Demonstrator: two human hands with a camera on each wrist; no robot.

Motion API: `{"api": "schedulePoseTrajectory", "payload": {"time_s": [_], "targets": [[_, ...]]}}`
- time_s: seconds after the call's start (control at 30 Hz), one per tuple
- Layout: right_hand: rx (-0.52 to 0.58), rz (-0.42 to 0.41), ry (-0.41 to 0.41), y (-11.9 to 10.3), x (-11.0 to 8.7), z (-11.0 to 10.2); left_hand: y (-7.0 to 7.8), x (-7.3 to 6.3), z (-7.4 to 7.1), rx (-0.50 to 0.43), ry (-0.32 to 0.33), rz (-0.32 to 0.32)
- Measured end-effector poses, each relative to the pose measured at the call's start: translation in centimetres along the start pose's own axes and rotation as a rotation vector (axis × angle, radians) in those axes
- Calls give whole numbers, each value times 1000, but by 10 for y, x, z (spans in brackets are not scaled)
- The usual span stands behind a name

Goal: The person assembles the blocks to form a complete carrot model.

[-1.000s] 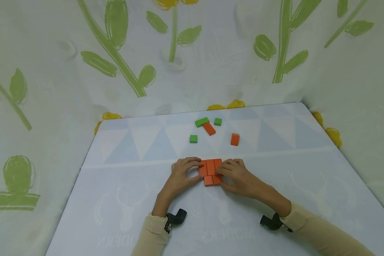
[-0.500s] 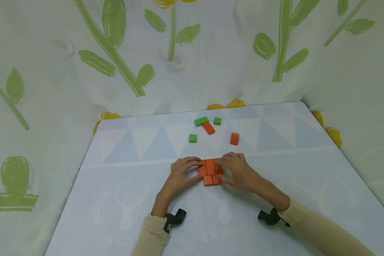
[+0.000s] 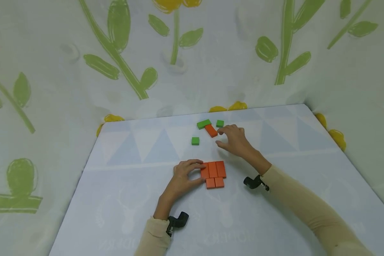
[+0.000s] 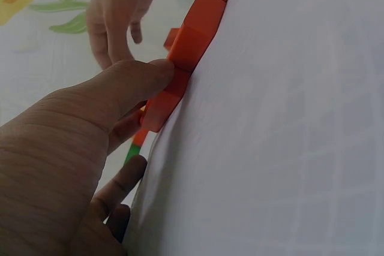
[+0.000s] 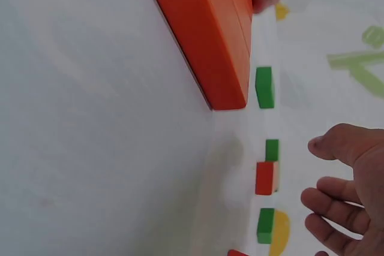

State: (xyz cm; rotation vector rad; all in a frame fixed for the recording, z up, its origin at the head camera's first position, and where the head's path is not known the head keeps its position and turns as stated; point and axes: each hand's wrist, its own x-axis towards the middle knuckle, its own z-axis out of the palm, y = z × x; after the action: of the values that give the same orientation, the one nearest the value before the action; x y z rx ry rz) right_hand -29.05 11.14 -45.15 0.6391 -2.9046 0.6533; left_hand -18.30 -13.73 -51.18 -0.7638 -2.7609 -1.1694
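Observation:
Several orange wooden blocks (image 3: 213, 170) lie side by side on the table, three upright oblongs in a row above two shorter ones. My left hand (image 3: 184, 177) spans the leftmost oblong, thumb at its near end and fingers at its far end; the left wrist view shows the thumb against the orange block (image 4: 192, 46). Farther back, my right hand (image 3: 235, 142) hovers with thumb and fingers parted and nothing between them. The right wrist view shows an orange block's edge (image 5: 237, 253) at the bottom; in the head view that hand covers the spot.
Near the back edge, a long green block (image 3: 204, 124) touches a slanted orange block (image 3: 211, 130). One small green block (image 3: 220, 123) sits close to the right fingertips, another small green block (image 3: 195, 141) lies nearer. A flower-printed curtain (image 3: 211, 78) rises behind the table (image 3: 115, 199).
My right hand has let go of the right side of the orange cluster and moved away from me, over the lone orange block at the back right. The left hand stays in place.

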Motion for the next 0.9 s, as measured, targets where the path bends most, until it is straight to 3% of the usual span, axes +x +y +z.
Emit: {"api": "schedulePoseTrajectory", "payload": {"time_s": [0.2, 0.4, 0.63, 0.9], "targets": [[18, 105, -31, 10, 31, 13, 0, 2, 0, -13, -6, 0], [-13, 163, -53, 11, 47, 24, 0, 1, 2, -6, 18, 15], [32, 181, -57, 9, 54, 28, 1, 0, 1, 7, 14, 9], [23, 156, -54, 10, 44, 17, -2, 0, 0, 4, 7, 7]]}}
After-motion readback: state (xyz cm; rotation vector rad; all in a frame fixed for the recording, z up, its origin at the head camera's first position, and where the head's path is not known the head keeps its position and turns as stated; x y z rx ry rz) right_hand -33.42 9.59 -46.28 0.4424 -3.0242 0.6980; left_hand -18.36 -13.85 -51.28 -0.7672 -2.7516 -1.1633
